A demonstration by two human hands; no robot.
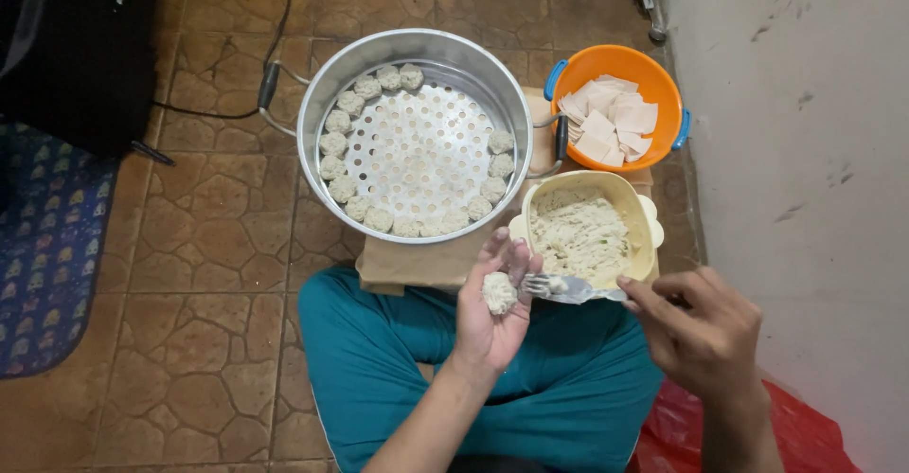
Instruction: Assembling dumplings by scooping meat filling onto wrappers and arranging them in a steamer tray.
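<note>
Far left I see a patterned mat [47, 246] on the tiled floor [208, 246], with a black bag [80, 47] above it and a cable running right. Next, the metal steamer [417, 61]: its perforated tray holds a ring of dumplings [333, 144] set along the rim, gap at the upper right. The steamer sits on brown paper [417, 265]. Below it, teal trousers [379, 359] fill the lower centre.

My left hand [492, 317] is palm up, fingers loosely cupped around one dumpling [499, 293] resting in the palm. Just right of it, a spoon [559, 288] lies with its bowl touching the fingers. My right hand [705, 331] is pinched on the spoon's handle end.

Above the spoon, the cream bowl [647, 232] holds pale minced filling [579, 236]. Behind it, the orange bowl [653, 71] holds square wrappers [611, 118]. Red plastic [682, 435] lies at lower right, beside the grey wall [814, 151].
</note>
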